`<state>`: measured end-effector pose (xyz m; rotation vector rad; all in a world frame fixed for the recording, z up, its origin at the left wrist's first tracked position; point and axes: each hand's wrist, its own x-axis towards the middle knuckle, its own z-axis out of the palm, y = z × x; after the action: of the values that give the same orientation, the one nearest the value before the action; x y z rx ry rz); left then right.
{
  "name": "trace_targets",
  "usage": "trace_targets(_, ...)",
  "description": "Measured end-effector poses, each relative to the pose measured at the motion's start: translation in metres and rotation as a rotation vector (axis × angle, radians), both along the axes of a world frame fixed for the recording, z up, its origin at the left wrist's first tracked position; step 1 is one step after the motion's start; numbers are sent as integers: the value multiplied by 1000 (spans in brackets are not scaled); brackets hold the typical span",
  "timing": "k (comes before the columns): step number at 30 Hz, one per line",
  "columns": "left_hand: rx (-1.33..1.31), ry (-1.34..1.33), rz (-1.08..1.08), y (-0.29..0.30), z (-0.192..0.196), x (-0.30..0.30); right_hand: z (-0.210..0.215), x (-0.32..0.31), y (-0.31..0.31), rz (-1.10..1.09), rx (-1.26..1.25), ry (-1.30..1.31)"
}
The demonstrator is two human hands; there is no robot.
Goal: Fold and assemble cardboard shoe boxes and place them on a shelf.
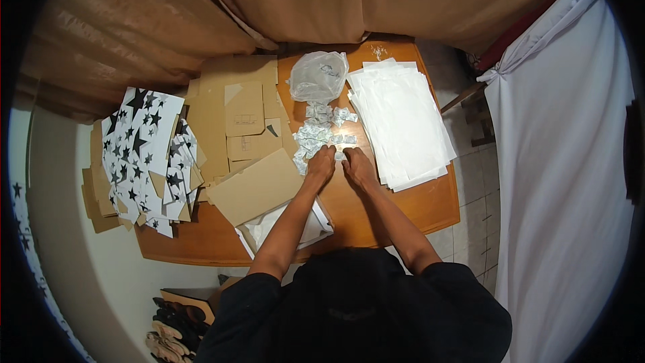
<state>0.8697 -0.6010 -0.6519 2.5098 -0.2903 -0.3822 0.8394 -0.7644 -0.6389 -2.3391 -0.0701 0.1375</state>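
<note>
My left hand [322, 164] and my right hand [359, 167] are close together over the middle of the table, fingers bent and pinched. Between their fingertips is a small white packet [340, 156], its edges partly covered by the fingers. Just beyond, a few similar packets [349, 139] lie in a short row. A loose heap of crinkled whitish packets [310, 138] spreads beside and beyond my left hand, with more packets [318, 114] farther back. Behind them rests a clear plastic bag [318, 77], puffed up, with something small inside.
A thick stack of white paper sheets [403, 124] lies right of my hands. On the left are flattened brown cardboard pieces [243, 111] and a pile of white, black-starred pieces [138, 151]. An open box [265, 198] with white paper inside sits by my left forearm on the wooden table [420, 212].
</note>
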Motion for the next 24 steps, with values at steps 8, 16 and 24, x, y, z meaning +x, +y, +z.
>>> trace_targets(8, 2, -196, -45, -13, -10, 10, -16, 7, 11, -44, -31, -21)
trace_targets(16, 81, -236, -193, -16, 14, 17, -6, 5, 5, -37, 99, -180)
trace_targets(24, -199, -59, -30, 1, 72, -16, 45, -16, 4, -114, 416, 103)
